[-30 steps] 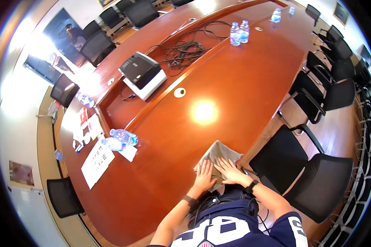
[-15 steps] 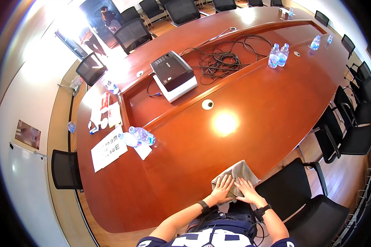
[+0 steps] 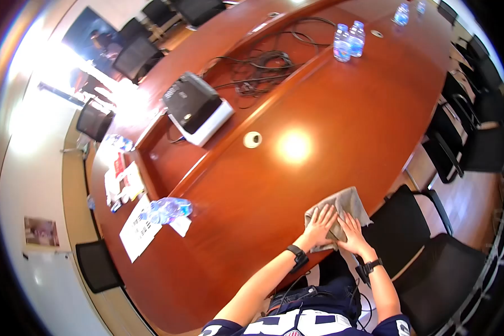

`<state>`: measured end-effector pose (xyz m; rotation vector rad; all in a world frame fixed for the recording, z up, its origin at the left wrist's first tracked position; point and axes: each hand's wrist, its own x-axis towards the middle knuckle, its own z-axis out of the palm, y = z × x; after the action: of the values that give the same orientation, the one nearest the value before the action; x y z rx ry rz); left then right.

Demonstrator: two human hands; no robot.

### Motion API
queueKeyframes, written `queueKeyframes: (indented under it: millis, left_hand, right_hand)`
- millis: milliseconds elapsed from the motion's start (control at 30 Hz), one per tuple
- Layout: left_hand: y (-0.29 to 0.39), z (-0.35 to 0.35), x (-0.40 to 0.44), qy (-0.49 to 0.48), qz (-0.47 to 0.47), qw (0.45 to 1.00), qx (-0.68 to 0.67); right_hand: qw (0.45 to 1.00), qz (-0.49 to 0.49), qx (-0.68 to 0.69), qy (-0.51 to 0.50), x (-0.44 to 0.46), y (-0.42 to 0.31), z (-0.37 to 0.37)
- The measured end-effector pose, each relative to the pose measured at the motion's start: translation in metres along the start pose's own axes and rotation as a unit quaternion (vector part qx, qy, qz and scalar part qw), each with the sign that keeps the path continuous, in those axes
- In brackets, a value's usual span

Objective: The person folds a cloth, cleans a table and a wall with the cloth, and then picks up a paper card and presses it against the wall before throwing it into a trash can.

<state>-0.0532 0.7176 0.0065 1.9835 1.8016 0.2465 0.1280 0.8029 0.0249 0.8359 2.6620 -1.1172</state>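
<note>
Left hand (image 3: 319, 224): palm down on the cloth, fingers spread flat, gripping nothing
Right hand (image 3: 353, 232): beside the left, also flat on the cloth with fingers apart, nothing grasped
Cloth (image 3: 347, 198): grey, rumpled, under both hands at the table (image 3: 252, 235)'s near edge; ungripped, it could slide off if pushed past that edge, or bunch if the palms part
Chair (image 3: 396, 217): just beyond the edge, right of the cloth; a wide rightward swing could bump it
Bottles (image 3: 172, 209): near the sheet (image 3: 138, 232), well left; a long leftward sweep could knock them
Projector (image 3: 191, 104): farther off, well out of reach
</note>
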Motion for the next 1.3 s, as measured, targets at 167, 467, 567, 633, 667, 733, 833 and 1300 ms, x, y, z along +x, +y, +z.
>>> queueKeyframes:
  millis: [167, 467, 567, 633, 667, 733, 833, 1300]
  left_hand:
    - [0.000, -0.007, 0.056, -0.019, 0.015, 1.000, -0.018]
    - [-0.005, -0.023, 0.147, -0.049, 0.058, 0.997, 0.015]
    - [-0.010, -0.024, 0.166, -0.037, 0.096, 0.995, 0.016]
    - [-0.012, -0.029, 0.179, -0.051, 0.107, 0.993, 0.017]
    - [-0.012, -0.031, 0.184, -0.058, 0.112, 0.992, 0.017]
    - [-0.012, -0.030, 0.200, -0.046, 0.112, 0.993, 0.016]
    - [-0.012, -0.033, 0.231, -0.038, 0.101, 0.994, 0.022]
    - [-0.027, -0.075, 0.417, -0.043, 0.060, 0.996, 0.052]
  right_hand:
    - [0.998, 0.037, 0.025, 0.046, 0.011, 0.019, -0.027]
    - [0.990, 0.093, 0.037, 0.096, 0.041, 0.058, -0.062]
    - [0.985, 0.125, 0.049, 0.104, 0.046, 0.058, -0.064]
    - [0.983, 0.138, 0.051, 0.113, 0.050, 0.062, -0.066]
    - [0.982, 0.143, 0.046, 0.113, 0.052, 0.065, -0.068]
    - [0.981, 0.151, 0.034, 0.113, 0.058, 0.071, -0.080]
    - [0.983, 0.153, 0.010, 0.102, 0.075, 0.096, -0.103]
    - [0.984, 0.149, -0.030, 0.092, 0.175, 0.214, -0.233]
